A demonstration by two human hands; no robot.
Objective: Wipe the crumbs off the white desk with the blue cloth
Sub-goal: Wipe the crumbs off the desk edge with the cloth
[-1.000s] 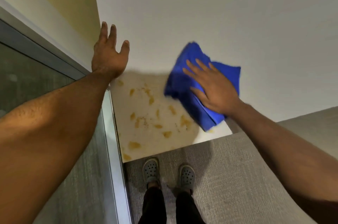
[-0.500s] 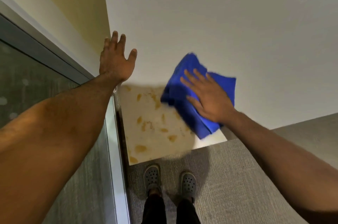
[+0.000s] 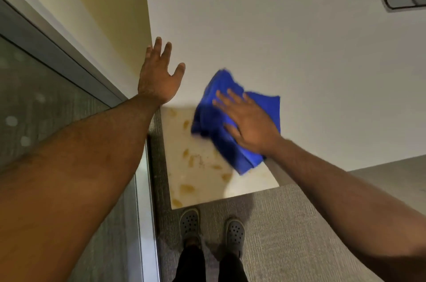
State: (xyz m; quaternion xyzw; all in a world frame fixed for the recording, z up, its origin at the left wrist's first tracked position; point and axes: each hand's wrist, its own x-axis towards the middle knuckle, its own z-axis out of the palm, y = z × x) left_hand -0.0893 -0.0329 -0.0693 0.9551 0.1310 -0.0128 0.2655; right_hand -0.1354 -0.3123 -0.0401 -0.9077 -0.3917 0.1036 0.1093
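Right hand (image 3: 247,122) spread flat, pressing blue cloth (image 3: 232,120) onto white desk (image 3: 276,39) beside crumbs (image 3: 191,161); left hand (image 3: 159,76) spread, empty.

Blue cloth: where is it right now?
Head view, centre: the blue cloth lies on the white desk under the flat right hand, just right of the crumbs.

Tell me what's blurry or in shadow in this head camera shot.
Head view: the right hand and blue cloth are smeared by motion blur; the left hand is sharper. The near corner of the white desk, where the crumbs lie, sits in shadow. Wide-angle distortion bends the edges.
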